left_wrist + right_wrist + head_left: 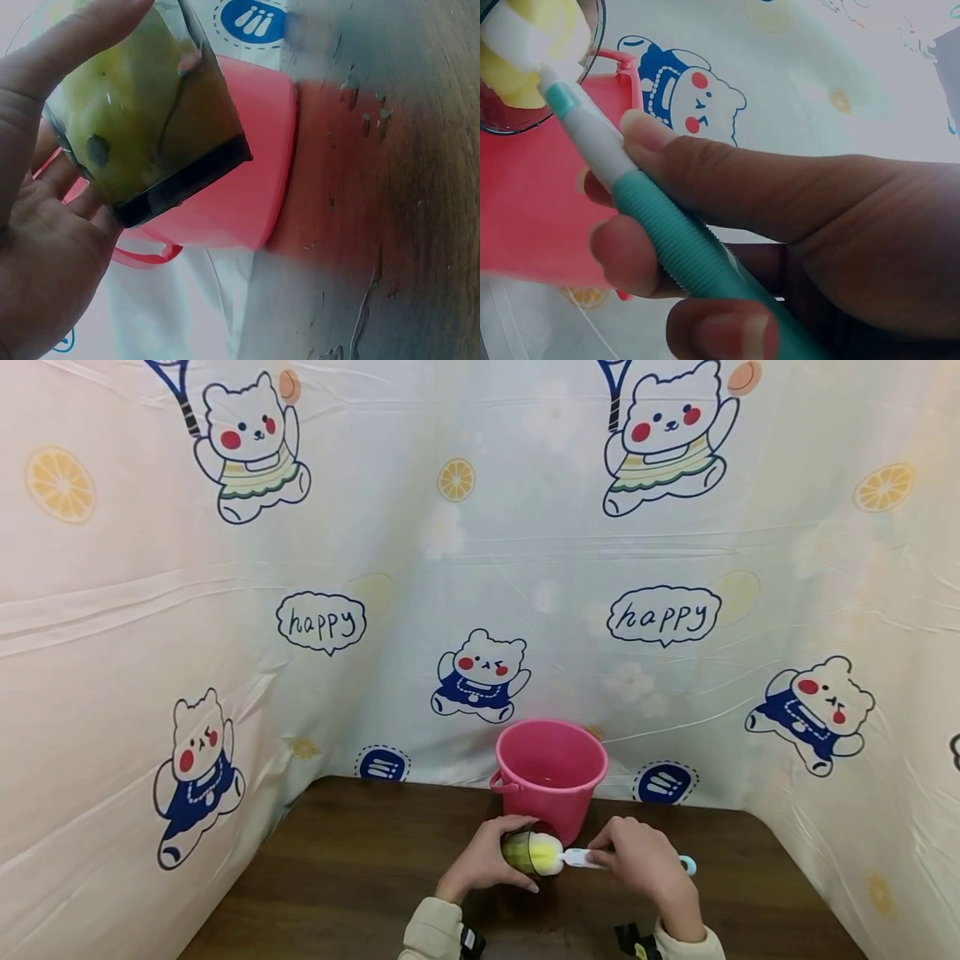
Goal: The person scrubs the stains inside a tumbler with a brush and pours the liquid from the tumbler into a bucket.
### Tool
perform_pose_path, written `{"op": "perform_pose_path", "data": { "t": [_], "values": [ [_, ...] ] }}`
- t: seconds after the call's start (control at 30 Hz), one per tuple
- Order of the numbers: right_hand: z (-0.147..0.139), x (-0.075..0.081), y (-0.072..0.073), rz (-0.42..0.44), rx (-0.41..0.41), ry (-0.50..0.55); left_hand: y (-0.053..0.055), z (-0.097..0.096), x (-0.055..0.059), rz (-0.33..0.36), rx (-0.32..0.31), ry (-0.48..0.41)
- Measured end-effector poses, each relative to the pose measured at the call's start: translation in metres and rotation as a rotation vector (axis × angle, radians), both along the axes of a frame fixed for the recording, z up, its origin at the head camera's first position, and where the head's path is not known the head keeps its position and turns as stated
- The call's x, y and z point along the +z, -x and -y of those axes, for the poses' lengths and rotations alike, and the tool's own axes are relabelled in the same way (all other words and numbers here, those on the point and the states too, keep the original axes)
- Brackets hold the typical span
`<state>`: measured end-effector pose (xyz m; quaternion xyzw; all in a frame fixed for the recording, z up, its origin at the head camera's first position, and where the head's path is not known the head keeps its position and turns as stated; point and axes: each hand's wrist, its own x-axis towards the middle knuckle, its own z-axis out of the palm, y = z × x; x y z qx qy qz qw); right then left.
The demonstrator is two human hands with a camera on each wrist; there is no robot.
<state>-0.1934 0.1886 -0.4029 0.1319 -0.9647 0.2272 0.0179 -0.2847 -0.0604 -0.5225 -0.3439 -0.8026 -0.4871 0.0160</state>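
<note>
My left hand (486, 857) grips a clear, dark-tinted drinking glass (202, 112) lying on its side, mouth facing right. A thick dark base shows in the left wrist view. Inside the glass sits the yellow and white sponge head (545, 853) of a bottle brush, part of it showing at the rim. My right hand (641, 862) holds the brush by its white and teal handle (679, 232), thumb on one side and fingers curled round the other. The handle's far end (687, 864) sticks out past the right hand.
A pink bucket (551, 800) stands just behind the hands, its handle hanging at the left. Water drops (367, 116) wet the dark wooden table (360, 852). A printed curtain (405, 552) with bears surrounds the table at the back and sides.
</note>
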Motion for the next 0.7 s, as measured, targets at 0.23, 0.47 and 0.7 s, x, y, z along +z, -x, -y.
{"op": "perform_pose_path", "data": {
  "t": [0.23, 0.47, 0.7],
  "values": [
    [0.0015, -0.0042, 0.0034, -0.025, -0.069, -0.048, 0.0000, 0.0010, 0.0022, 0.001, -0.001, 0.003],
    [0.0003, -0.0052, 0.0024, 0.034, -0.078, -0.044, 0.0001, 0.0017, 0.0026, -0.023, -0.012, 0.003],
    [-0.0039, -0.0012, 0.0010, 0.059, 0.014, 0.007, -0.0009, 0.0014, 0.0015, -0.025, -0.008, 0.003]
  ]
}}
